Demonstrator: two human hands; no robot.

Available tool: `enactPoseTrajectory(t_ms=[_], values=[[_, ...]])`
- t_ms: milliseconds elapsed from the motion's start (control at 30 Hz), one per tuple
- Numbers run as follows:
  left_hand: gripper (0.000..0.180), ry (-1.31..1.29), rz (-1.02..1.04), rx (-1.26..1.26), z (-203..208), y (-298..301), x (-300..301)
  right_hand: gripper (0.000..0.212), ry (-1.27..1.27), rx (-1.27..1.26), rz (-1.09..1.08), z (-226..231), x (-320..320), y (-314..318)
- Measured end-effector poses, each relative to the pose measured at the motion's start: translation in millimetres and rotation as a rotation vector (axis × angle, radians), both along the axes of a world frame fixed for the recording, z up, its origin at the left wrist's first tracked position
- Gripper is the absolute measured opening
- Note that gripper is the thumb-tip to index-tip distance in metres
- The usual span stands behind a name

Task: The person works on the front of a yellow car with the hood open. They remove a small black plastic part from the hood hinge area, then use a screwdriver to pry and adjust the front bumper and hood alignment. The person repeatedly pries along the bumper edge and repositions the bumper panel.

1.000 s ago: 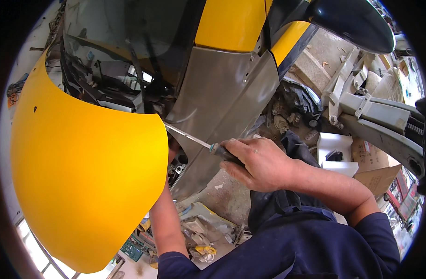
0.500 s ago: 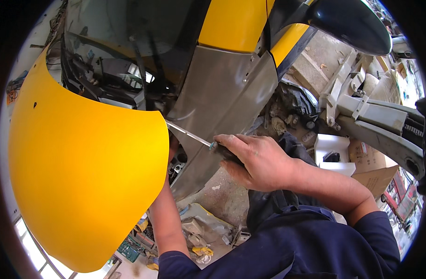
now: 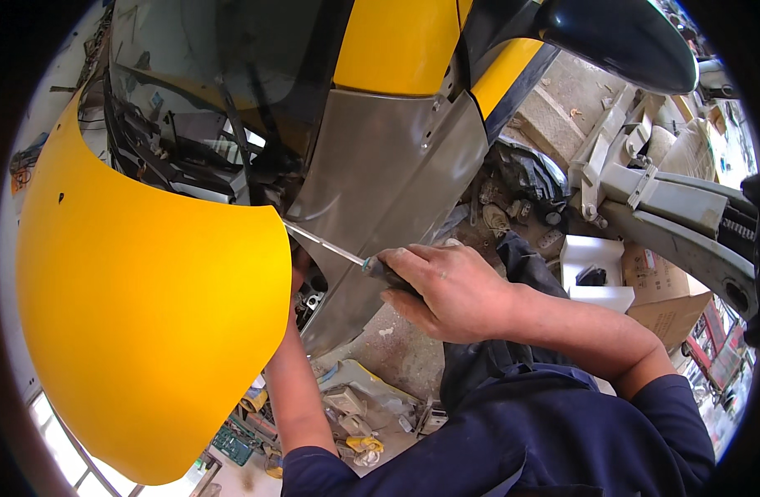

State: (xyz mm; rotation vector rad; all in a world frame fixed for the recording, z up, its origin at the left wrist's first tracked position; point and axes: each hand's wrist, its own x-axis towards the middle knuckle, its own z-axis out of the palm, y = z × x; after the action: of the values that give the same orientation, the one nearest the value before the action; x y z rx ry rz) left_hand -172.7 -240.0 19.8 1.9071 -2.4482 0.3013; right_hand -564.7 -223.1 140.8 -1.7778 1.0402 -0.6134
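Cluttered floor (image 3: pixel 401 341) below, right hand (image 3: pixel 459 291) grips screwdriver (image 3: pixel 338 250) near yellow hood (image 3: pixel 152 331)

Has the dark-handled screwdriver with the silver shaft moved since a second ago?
No, not noticeably: against the bare grey metal fender, the dark-handled screwdriver keeps nearly the same place, its shaft still pointing toward the curved yellow hood.

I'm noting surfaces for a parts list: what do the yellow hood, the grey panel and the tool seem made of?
Hood: smooth yellow paint with a soft sheen, probably over sheet metal, though the paint hides that.
Panel: likely bare metal; dull silvery grey with streaky reflections.
Tool: shiny shaft, probably steel; dark handle, perhaps plastic or rubber, mostly covered by the right hand.
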Motion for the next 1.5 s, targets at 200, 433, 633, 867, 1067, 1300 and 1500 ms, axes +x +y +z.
enactPoseTrajectory(t_ms=[200, 433, 633, 867, 1067, 1300, 1500], values=[[0.061, 0.066, 0.179, 0.118, 20, 15, -16, 0.039, -0.002, 0.003, 0.01, 0, -2, 0], [0.048, 0.472, 0.235, -0.231, 31, 82, -95, 0.037, -0.003, 0.009, 0.003, -3, -1, 0], [0.061, 1.395, 0.572, 0.06, 70, 138, -258, 0.034, -0.054, 0.115, 0.078, -15, -6, -3], [0.063, 1.623, 0.547, 0.057, 85, 115, -330, 0.036, -0.148, 0.085, 0.251, -35, -10, -31], [0.052, 1.881, 0.524, -0.084, 73, 101, -348, 0.028, 0.109, -0.102, 0.266, 0, -26, -53], [0.056, 1.935, 0.483, -0.083, 68, 103, -348, 0.018, 0.152, -0.917, 0.361, 45, 7, -157], [0.051, 1.909, 0.47, -0.133, 67, 100, -351, 0.022, 0.554, -0.867, 0.655, 58, 62, -198]])
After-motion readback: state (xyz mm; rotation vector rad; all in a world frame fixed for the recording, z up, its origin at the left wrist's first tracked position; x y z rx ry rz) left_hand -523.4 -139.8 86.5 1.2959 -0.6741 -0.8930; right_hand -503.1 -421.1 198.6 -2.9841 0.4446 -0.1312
